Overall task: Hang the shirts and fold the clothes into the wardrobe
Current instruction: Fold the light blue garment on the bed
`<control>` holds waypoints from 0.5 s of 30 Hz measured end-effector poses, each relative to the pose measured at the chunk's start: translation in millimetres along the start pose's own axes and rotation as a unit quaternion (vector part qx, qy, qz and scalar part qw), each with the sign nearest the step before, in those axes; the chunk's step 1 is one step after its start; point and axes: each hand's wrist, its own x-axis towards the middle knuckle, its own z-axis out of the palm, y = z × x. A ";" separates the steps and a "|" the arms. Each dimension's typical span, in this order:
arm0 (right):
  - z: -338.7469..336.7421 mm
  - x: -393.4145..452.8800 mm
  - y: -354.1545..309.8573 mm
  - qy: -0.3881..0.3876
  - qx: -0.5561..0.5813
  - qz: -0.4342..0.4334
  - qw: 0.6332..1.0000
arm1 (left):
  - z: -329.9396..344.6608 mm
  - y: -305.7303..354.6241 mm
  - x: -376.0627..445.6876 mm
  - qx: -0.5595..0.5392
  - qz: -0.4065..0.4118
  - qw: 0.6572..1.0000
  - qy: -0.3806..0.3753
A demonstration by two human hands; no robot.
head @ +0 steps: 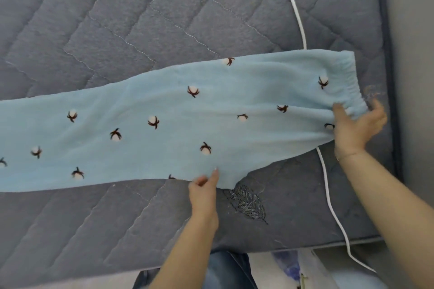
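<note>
Right hand (357, 124) pinching the elastic waistband (347, 91) of the pale blue fleece trousers (164, 119); left hand (204, 185) pressing the near hem with relaxed fingers. From the waist grip, legs flat along the quilted bed (117, 30), away leftward, out of frame.

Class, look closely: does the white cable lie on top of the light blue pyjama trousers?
No: the white cable disappears beneath the light blue pyjama trousers at their far edge and comes out again below their near edge, by the right hand.
</note>
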 end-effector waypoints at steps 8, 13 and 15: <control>-10.2 -0.4 -7.8 -0.070 0.360 0.326 0.871 | 12.5 -9.1 4.9 -0.174 -0.122 0.970 -0.122; -33.1 10.5 -14.7 -0.241 0.436 0.343 0.796 | 6.3 16.4 -10.4 -0.080 -0.067 0.992 -0.072; -41.9 9.2 -23.5 -0.262 0.463 0.333 0.778 | 6.9 33.8 -17.3 -0.127 -0.042 0.988 -0.077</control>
